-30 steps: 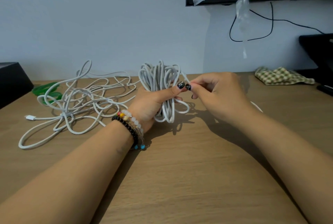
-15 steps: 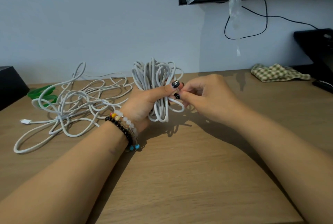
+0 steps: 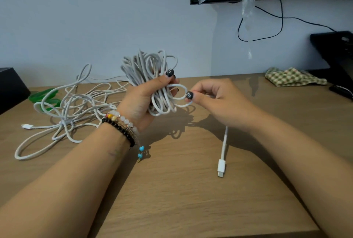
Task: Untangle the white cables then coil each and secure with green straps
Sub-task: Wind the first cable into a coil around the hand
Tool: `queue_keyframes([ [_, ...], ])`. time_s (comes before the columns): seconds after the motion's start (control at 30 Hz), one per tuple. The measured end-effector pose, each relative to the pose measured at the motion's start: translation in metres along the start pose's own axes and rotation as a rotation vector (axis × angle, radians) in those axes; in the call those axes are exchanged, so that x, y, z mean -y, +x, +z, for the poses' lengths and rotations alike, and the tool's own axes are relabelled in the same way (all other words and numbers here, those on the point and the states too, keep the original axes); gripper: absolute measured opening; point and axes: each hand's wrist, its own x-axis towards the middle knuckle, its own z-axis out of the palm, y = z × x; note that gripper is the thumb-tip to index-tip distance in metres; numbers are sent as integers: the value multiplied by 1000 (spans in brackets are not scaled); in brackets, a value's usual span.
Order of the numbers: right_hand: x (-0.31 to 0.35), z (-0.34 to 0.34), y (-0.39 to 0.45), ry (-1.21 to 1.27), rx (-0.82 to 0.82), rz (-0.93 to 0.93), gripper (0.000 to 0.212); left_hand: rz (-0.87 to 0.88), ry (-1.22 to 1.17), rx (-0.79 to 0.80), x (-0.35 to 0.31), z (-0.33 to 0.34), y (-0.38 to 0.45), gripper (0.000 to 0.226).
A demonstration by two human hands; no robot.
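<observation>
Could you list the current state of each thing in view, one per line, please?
Coiled cable: bunched, held off the table, unstrapped.
Left hand: grips the coil.
Right hand: pinches one loop beside the coil.
Cable end: hangs loose below the right hand.
Tangled cable: lying uncoiled on the table.
Green straps: unused, partly under the tangle.
Checked cloth: crumpled.

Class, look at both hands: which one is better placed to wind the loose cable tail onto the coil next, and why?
Probably the right hand: it already pinches the loose cable tail, whose plug lies beneath it. The left hand is occupied gripping the coil.
</observation>
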Motion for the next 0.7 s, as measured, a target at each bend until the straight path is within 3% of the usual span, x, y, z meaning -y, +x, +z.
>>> queue_keyframes([
  [0.13, -4, 4, 1, -4, 35, 13, 16, 1, -28, 77, 0, -2, 1, 9],
  [0.27, -2, -4, 1, 134, 39, 113, 14, 26, -310, 100, -11, -5, 3, 9],
  [0.37, -5, -9, 2, 230, 125, 200, 20, 60, -395, 31, -19, -10, 4, 8],
  [0.5, -8, -19, 2, 222, 236, 289, 25, 72, -426, 53, -22, -10, 1, 11],
  [0.6, -13, -37, 5, 146, 101, 336, 25, 89, -439, 91, -27, -9, -3, 10],
  [0.7, -14, -46, 4, 23, -69, 268, 18, 123, -295, 72, -29, -8, -3, 15],
])
